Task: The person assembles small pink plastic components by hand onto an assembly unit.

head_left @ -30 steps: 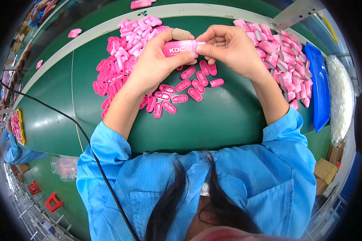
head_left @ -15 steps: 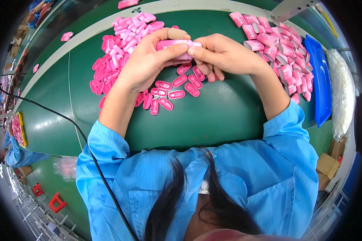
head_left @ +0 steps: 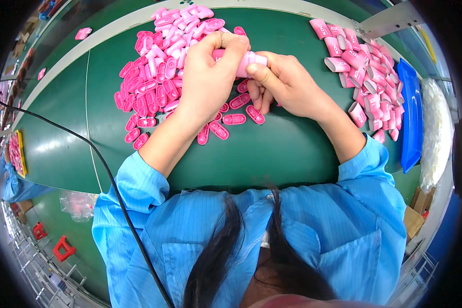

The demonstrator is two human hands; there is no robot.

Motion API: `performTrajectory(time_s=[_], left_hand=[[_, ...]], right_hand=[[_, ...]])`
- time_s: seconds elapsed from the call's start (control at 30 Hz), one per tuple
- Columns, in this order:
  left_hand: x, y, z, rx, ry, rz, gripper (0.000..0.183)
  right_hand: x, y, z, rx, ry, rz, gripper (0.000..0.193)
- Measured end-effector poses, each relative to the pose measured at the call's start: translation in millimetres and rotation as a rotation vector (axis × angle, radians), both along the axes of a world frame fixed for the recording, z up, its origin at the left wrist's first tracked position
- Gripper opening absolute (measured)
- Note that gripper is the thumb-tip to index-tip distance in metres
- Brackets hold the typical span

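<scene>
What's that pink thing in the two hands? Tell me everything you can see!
The pink piece looks like a small bottle: smooth, seemingly plastic, with a rounded shoulder narrowing to a paler tip. It lies sideways over the green table, tip pointing right. The left hand wraps and hides much of its body; the right hand pinches near the narrow end.

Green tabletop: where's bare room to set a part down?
Free: green tabletop between the loose pink oval shells and blue striped shirt; also left of the larger pink shell heap. Crowded: that heap, and the pile of pink tubular sleeves beside the blue plastic tray.
</scene>
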State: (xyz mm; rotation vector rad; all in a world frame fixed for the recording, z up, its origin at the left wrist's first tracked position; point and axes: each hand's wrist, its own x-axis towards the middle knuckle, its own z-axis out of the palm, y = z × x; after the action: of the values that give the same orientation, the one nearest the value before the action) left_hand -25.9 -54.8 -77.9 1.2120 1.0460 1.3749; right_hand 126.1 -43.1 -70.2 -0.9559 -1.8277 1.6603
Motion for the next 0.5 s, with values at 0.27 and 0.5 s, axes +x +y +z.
performTrajectory(time_s=[0.27,0.5], left_hand=[[-4,-10,25,-0.166,-0.005,-0.049,0.024],[-8,-4,24,-0.289,-0.145,-0.134,0.026]], right_hand=[[1,-12,19,0.000,0.016,-0.088,0.036],[16,5,19,0.002,-0.076,0.012,0.043]])
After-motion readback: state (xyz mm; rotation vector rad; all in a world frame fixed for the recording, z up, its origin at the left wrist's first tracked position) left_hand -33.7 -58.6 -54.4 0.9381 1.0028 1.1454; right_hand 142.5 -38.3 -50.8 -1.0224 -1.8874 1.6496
